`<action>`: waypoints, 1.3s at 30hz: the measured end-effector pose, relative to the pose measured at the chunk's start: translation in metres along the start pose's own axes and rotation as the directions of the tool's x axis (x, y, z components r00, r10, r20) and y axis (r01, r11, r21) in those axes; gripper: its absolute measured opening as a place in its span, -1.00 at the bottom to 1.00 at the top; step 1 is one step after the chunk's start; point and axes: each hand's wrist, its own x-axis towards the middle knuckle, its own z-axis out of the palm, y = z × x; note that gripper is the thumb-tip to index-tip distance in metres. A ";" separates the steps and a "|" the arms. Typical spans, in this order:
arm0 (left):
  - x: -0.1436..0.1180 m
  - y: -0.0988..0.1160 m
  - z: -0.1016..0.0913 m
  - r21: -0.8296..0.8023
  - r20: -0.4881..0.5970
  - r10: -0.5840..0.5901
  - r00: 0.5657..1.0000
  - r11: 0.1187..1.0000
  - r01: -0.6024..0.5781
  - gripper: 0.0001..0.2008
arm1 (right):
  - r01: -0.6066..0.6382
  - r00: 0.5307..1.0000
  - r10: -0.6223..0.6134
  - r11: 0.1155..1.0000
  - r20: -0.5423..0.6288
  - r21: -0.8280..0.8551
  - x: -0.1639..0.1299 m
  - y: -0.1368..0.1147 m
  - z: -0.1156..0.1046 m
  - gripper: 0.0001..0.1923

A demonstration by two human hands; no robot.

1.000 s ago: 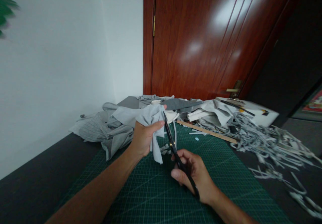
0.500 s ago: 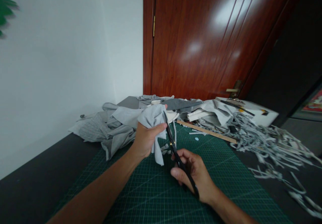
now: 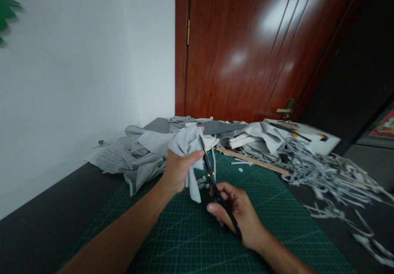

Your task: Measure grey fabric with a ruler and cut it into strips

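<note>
The left hand (image 3: pixel 178 169) is closed on a bunch of soft, light grey cloth (image 3: pixel 187 144) that surely sags unless gripped near the cut, while just to its right the right hand (image 3: pixel 238 216) is closed through the handles of the black scissors (image 3: pixel 215 185), whose blades touch the cloth edge.

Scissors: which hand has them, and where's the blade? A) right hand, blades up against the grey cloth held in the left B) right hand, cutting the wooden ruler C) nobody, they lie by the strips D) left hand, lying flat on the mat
A: the right hand grips the black scissors, blades raised into the grey cloth bunched in the left hand.
</note>
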 end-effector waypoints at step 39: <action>0.002 0.008 0.000 -0.124 -0.144 -0.095 0.985 0.989 0.077 -0.48 | 0.002 1.000 -0.001 1.000 0.003 -0.014 -0.001 0.004 0.000 -0.59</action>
